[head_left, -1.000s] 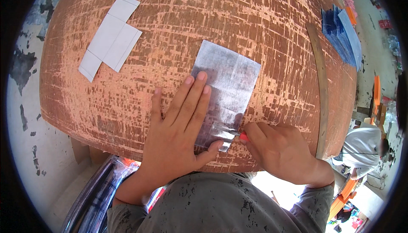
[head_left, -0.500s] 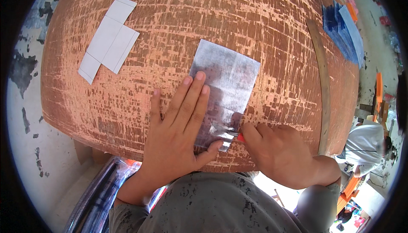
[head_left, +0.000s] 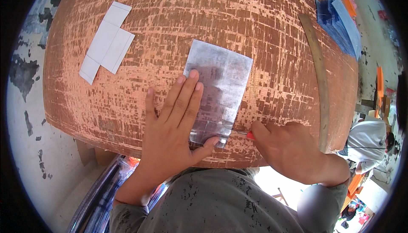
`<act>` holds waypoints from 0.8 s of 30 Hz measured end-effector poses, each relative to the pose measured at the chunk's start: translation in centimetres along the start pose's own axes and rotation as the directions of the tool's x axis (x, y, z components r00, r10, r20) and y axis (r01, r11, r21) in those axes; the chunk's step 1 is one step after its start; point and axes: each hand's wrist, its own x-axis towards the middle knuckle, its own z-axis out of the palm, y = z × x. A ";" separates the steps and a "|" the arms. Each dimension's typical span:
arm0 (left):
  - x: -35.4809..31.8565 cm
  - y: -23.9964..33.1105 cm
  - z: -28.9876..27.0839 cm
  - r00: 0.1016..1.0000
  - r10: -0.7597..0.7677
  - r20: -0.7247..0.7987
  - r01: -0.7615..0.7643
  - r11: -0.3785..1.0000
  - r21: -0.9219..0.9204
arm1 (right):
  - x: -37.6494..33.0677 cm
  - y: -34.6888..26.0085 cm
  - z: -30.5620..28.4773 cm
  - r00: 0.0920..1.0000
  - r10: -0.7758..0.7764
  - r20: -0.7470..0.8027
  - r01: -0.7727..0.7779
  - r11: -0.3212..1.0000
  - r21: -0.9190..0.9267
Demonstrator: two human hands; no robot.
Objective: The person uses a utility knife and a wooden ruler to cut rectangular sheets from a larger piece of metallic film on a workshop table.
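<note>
A silvery, see-through sheet (head_left: 225, 76), roughly rectangular, lies flat on the worn wooden board in front of me. My left hand (head_left: 172, 127) rests palm down on its left side, fingers stretched out, with the thumb pressing near the lower edge. Closed in my right hand (head_left: 293, 148), just right of the sheet, is a slim metal tool with a red handle (head_left: 250, 135). Its thin shaft points left toward the sheet's lower right edge. My fingers hide most of the handle, and the tool's exact kind cannot be made out.
A white cut-out card (head_left: 106, 42) with fold lines lies at the far left. Along the right runs a long wooden strip (head_left: 316, 71), with blue sheets (head_left: 338, 27) beyond it. Another person (head_left: 367, 141) is off the board at right. The board's near edge (head_left: 238, 165) borders my body.
My right hand has moved right, drawing the red-handled tool away from the sheet's middle toward and past its right edge. My left hand stays pressed on the sheet. The whole view has shifted slightly.
</note>
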 end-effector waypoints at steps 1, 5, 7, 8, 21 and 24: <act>0.0 0.1 0.0 1.000 0.003 -0.001 -0.003 1.000 0.001 | -0.3 0.1 0.0 1.000 0.003 -0.002 -0.003 1.000 -0.001; -0.1 0.1 0.0 1.000 -0.010 -0.009 0.010 1.000 -0.010 | -0.9 0.4 0.3 1.000 0.025 0.011 -0.025 1.000 -0.003; -0.2 0.1 0.1 1.000 -0.021 -0.019 0.020 1.000 -0.018 | -1.0 0.5 0.5 0.999 0.035 0.007 -0.035 0.999 -0.004; -0.2 0.1 0.1 1.000 -0.017 -0.021 0.016 1.000 -0.016 | -1.2 0.6 0.5 0.999 0.038 0.007 -0.038 0.999 -0.004; 0.0 0.0 -0.2 1.000 0.001 -0.010 -0.001 1.000 -0.010 | -1.9 0.8 -0.3 0.998 0.006 -0.063 -0.002 0.998 0.060; 0.0 0.0 0.0 1.000 0.007 -0.012 -0.007 1.000 -0.014 | -0.5 0.6 0.7 0.990 -0.064 -0.126 0.071 0.996 0.050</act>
